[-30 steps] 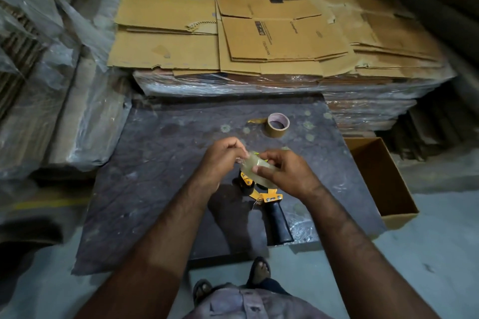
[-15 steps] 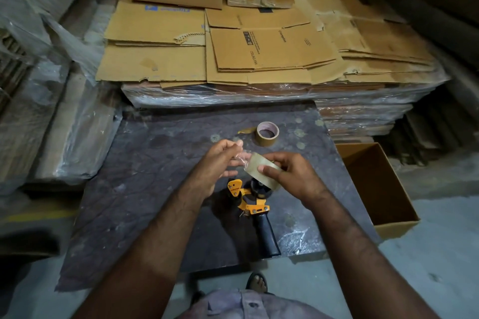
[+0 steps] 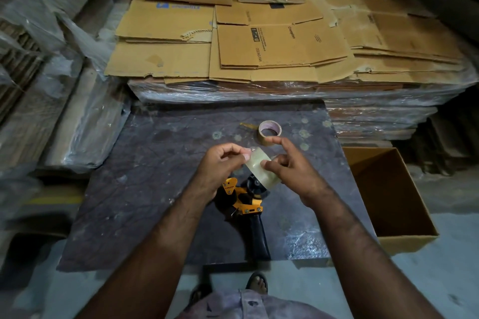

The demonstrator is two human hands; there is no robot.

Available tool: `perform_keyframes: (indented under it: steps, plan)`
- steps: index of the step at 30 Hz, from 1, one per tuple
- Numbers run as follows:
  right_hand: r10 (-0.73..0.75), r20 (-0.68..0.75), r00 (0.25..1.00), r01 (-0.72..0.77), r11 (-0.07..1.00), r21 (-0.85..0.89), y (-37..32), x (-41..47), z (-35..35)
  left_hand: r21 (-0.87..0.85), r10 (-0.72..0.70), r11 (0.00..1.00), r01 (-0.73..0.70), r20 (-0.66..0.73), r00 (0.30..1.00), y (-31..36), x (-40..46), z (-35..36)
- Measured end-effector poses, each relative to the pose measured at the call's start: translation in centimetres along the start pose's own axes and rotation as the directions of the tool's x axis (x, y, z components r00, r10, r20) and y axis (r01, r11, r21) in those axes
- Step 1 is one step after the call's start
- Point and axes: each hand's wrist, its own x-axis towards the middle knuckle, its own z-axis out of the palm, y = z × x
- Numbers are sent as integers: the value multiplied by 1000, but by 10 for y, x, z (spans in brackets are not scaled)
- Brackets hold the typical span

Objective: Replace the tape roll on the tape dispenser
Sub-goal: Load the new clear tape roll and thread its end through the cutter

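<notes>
On the flattened cardboard sheets stacked behind the work surface, one panel reads "Crompton" and "CEILING FAN"; other print on the cartons is too small or blurred to read, as is the label on the dispenser's yellow tab. The tape dispenser lies on its side on the dark, mottled table, a yellow metal frame with a black hub and a smooth black handle pointing toward the person. Just above it both hands hold a roll of clear tape, glossy and pale: the right hand grips the roll with thumb on its face and forefinger lifted, the left hand pinches the loose tape end between thumb and fingertips. A second roll, brown tape on a pale core, stands on the table beyond the hands. An open cardboard box sits on the floor to the right, its visible inside bare
</notes>
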Motion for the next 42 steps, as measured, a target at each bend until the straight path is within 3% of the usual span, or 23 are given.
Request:
perform_keyframes:
  steps: [7,12,16,18,23,28,33,38,42]
  plan:
    - [15,99,995,-16,1000,15,-10,3,0,146,81,986,-76,-28,996,-8,5,2]
    - [25,133,991,-19,999,-47,-5,13,9,351,120,933,-86,-78,990,-10,5,2]
    - [74,17,997,-74,997,4,4,17,4,258,159,962,-92,-251,955,-13,4,3]
    - [88,-2,996,-88,995,36,5,16,-2,242,137,968,-71,-271,953,-18,3,-3]
    - [56,28,998,-56,998,-7,4,16,-5,280,140,955,-97,-135,981,-13,1,9]
    - [38,66,997,-35,998,-51,8,16,-1,491,232,851,-188,-28,972,-14,11,20]
    - [96,133,987,-94,995,-17,17,12,-10,469,198,867,-170,-12,980,-16,10,19]
    - [55,17,998,-48,961,-274,37,17,-18,392,164,908,-146,-12,986,-23,7,11]
    - [228,171,959,-202,967,-156,45,23,-15,317,121,943,-105,-31,992,-37,3,7]
